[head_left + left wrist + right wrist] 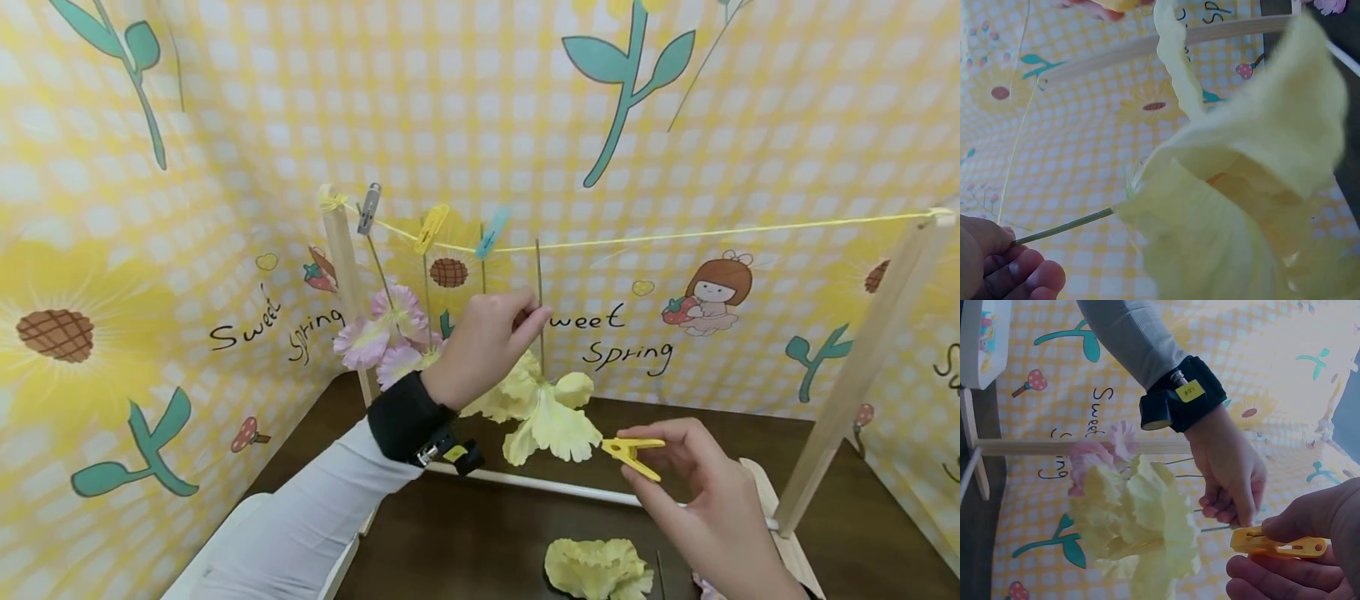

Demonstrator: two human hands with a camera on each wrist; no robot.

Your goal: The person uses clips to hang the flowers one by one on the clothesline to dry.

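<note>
My left hand [491,337] pinches the thin stem [1063,226] of a pale yellow artificial flower [555,421]. The bloom hangs below that hand, and the stem's top end reaches slightly above the yellow string [660,238]. To the right and lower, my right hand [705,492] holds a yellow clothespin [626,452] between thumb and fingers, its nose overlapping the flower's petal edge in the head view. A grey clothespin [369,208], another yellow clothespin [431,229] and a blue clothespin [492,232] sit on the string's left part, above stems. Pink flowers [390,317] hang there, partly behind my left hand.
Wooden posts, one at the left [343,258] and one at the right [855,375], carry the string. A white rod [555,485] runs low between them. Another yellow flower [596,568] lies on the dark table [450,533]. A white container [985,347] stands beyond the left post.
</note>
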